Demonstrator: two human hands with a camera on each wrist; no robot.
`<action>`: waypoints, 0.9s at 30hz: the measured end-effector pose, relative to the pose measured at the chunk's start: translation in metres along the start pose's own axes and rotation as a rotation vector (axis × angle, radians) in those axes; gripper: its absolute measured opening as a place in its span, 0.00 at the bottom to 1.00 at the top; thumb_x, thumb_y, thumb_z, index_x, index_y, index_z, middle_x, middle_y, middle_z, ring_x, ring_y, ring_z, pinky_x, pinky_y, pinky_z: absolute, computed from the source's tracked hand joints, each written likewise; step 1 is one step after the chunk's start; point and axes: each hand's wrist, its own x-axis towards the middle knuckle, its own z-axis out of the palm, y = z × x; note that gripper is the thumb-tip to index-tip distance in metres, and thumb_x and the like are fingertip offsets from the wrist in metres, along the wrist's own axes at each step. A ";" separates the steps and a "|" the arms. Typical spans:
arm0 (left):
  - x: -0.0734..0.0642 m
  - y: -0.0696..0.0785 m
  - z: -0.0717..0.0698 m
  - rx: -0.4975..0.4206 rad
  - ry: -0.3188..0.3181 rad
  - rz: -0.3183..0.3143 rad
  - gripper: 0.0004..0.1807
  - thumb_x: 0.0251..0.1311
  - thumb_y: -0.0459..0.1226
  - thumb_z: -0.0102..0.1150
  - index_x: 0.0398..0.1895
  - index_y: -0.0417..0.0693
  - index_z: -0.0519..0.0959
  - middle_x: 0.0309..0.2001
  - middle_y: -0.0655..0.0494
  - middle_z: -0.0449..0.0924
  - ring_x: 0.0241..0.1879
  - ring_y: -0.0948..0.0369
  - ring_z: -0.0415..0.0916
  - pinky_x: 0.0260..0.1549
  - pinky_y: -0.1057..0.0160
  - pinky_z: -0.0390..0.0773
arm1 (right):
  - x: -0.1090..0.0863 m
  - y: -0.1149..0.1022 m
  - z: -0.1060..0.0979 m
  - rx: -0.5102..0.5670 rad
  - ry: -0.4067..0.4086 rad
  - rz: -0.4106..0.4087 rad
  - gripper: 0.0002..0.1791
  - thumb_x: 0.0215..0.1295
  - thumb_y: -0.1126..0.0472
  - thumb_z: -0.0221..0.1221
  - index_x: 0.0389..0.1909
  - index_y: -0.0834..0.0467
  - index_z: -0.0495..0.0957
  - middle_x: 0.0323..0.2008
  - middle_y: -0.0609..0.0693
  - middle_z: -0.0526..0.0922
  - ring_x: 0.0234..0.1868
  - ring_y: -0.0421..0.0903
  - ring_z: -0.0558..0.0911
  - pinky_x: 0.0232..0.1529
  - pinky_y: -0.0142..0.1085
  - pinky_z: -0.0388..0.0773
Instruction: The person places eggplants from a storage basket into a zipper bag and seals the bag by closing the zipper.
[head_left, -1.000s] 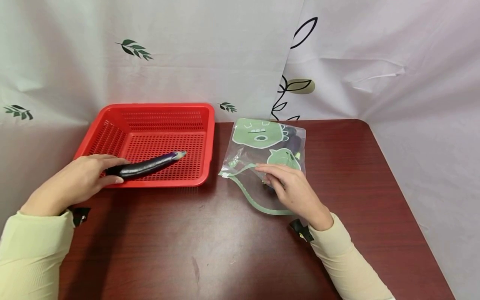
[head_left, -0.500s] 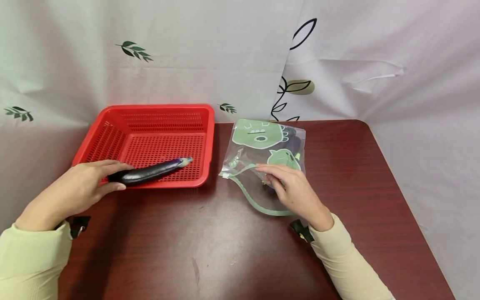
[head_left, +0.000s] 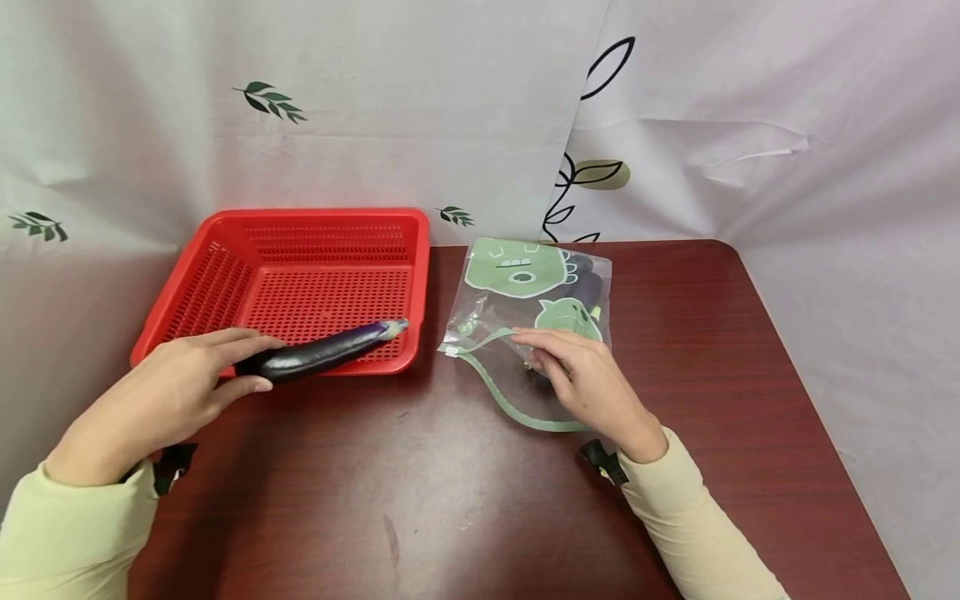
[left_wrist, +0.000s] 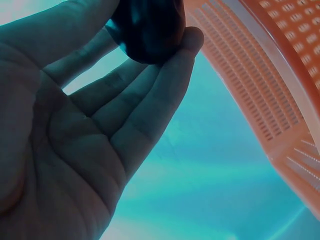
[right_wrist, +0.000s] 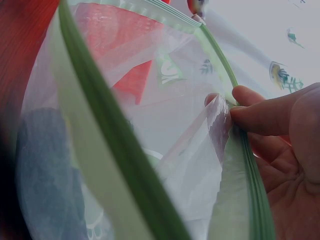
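Note:
Between thumb and fingers, my left hand grips the blunt end of a long dark eggplant. Its pale stem end points right, over the front rim of the red basket. In the left wrist view the eggplant is pinched at the fingertips. My right hand pinches the green zip edge of a clear zip bag with cartoon prints. Its mouth gapes toward me, as the right wrist view shows with the green zip strip standing apart. Dark vegetables lie inside the bag, partly hidden by the prints.
The red basket stands at the back left of the dark wood table, against a white curtain with leaf prints. More curtain hangs along both sides. The bag lies right of the basket, a short gap between them.
My left hand has moved the eggplant right and toward me, from over the basket's floor to over its front rim. My right hand and the bag have stayed put.

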 end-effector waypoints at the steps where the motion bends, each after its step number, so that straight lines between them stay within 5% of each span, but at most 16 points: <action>1: 0.000 0.002 0.000 -0.002 0.003 0.006 0.30 0.44 0.36 0.79 0.55 0.51 0.82 0.51 0.48 0.83 0.47 0.48 0.82 0.43 0.47 0.77 | 0.000 0.000 0.000 0.000 0.001 0.000 0.17 0.65 0.73 0.61 0.53 0.57 0.84 0.49 0.46 0.86 0.43 0.42 0.82 0.45 0.37 0.79; 27: 0.009 0.047 0.001 -0.045 0.038 0.074 0.30 0.45 0.36 0.79 0.55 0.52 0.83 0.49 0.59 0.79 0.41 0.61 0.82 0.37 0.53 0.82 | 0.000 -0.001 0.000 -0.002 0.003 -0.003 0.18 0.64 0.73 0.62 0.53 0.57 0.84 0.50 0.47 0.86 0.44 0.41 0.82 0.46 0.38 0.79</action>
